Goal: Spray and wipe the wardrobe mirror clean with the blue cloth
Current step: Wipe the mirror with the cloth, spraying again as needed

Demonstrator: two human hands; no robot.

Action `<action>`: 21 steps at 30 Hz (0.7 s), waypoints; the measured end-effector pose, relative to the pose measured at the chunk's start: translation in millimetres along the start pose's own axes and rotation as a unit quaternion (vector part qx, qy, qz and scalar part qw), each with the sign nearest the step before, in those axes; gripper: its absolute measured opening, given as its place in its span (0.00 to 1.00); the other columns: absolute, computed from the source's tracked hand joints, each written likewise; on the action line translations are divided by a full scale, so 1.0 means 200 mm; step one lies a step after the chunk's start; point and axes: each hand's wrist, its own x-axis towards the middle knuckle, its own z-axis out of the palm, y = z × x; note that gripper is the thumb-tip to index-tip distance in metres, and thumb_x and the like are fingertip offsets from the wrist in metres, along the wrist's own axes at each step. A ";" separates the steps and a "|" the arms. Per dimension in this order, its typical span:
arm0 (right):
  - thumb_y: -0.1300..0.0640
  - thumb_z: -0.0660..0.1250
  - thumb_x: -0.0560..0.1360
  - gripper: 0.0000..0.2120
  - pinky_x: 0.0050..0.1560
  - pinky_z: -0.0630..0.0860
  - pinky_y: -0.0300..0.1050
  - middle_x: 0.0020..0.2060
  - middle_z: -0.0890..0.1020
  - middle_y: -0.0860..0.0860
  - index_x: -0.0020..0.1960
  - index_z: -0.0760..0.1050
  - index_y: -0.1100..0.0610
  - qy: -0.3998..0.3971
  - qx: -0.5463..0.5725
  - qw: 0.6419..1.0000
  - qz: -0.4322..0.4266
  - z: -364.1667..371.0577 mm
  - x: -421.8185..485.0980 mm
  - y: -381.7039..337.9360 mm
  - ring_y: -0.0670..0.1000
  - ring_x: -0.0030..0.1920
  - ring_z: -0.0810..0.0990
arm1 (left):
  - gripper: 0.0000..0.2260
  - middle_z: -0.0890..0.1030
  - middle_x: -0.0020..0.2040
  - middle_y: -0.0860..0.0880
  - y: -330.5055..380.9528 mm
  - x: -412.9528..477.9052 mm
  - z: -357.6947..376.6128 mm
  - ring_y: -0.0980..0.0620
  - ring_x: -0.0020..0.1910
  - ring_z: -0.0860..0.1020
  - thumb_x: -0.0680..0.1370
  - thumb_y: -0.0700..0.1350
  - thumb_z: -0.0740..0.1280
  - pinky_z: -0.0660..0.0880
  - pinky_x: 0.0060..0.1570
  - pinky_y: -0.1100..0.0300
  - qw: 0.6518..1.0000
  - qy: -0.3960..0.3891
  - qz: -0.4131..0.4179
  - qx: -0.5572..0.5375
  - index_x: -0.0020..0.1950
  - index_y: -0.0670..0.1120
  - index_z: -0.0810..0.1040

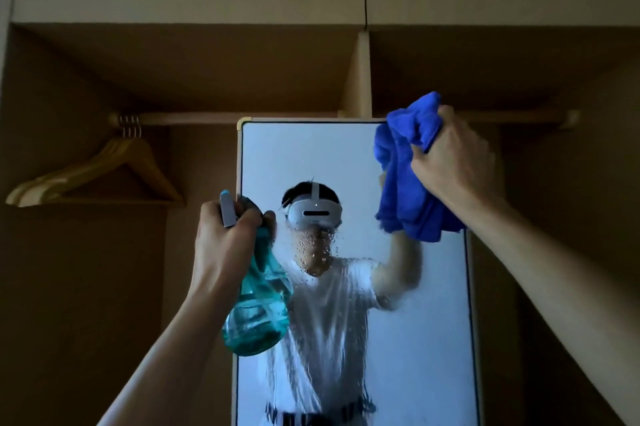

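The wardrobe mirror [346, 162] is seen standing upright in the open wardrobe, its top edge just below the hanging rail [194, 118]. A band of droplets and runs [318, 252] is spread over the middle of the glass and trails down toward the bottom edge, while the upper part and the right side appear dry. A teal spray bottle [258, 315] is gripped at its neck by the left hand [225, 235], with the fingers curled round the trigger head, and it is held at the mirror's left edge with the nozzle turned toward the glass. The blue cloth [405, 176] is bunched and clenched in the right hand [453, 162], raised at the mirror's upper right corner. Whether the cloth is already pressed on the glass or only held just before it cannot be told. The spraying step is judged to be done or nearly so, and the wiping step is judged to be just opening, with no wiped streak yet to be made out. For the next move the cloth would need to be laid flat against the glass at the top and drawn across and down through the wet band, before the runs reach the lower frame. Wooden hangers [104, 169] are hung at the left end of the rail, well apart from the work.
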 end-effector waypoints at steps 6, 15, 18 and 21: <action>0.54 0.67 0.76 0.16 0.42 0.73 0.52 0.52 0.78 0.58 0.60 0.68 0.58 0.013 -0.025 0.999 0.020 -0.07 -0.01 0.25 0.63 0.49 0.80 | 0.08 0.78 0.48 0.47 -0.03 0.00 0.01 0.44 0.48 0.78 0.75 0.47 0.70 0.75 0.49 0.46 0.999 0.016 0.014 0.033 0.50 0.52 0.73; 0.54 0.68 0.76 0.18 0.42 0.76 0.55 0.52 0.77 0.59 0.62 0.68 0.59 0.033 -0.032 0.999 0.009 -0.04 -0.07 0.20 0.64 0.45 0.81 | 0.09 0.77 0.48 0.48 -0.06 -0.01 0.03 0.46 0.47 0.76 0.77 0.46 0.69 0.72 0.46 0.49 0.997 0.024 0.034 0.066 0.55 0.48 0.74; 0.55 0.69 0.75 0.20 0.41 0.77 0.54 0.52 0.78 0.59 0.63 0.68 0.58 0.028 -0.042 0.999 -0.006 -0.02 -0.10 0.16 0.64 0.45 0.81 | 0.09 0.77 0.49 0.48 -0.06 -0.01 0.03 0.45 0.49 0.76 0.77 0.46 0.69 0.73 0.50 0.46 0.997 0.023 0.025 0.069 0.56 0.48 0.73; 0.55 0.68 0.75 0.19 0.38 0.73 0.50 0.52 0.78 0.57 0.63 0.68 0.57 0.015 -0.041 0.999 -0.011 0.01 -0.12 0.09 0.63 0.44 0.81 | 0.09 0.77 0.50 0.48 -0.05 -0.01 0.02 0.45 0.49 0.76 0.78 0.46 0.69 0.74 0.51 0.46 0.997 0.023 0.020 0.069 0.56 0.48 0.73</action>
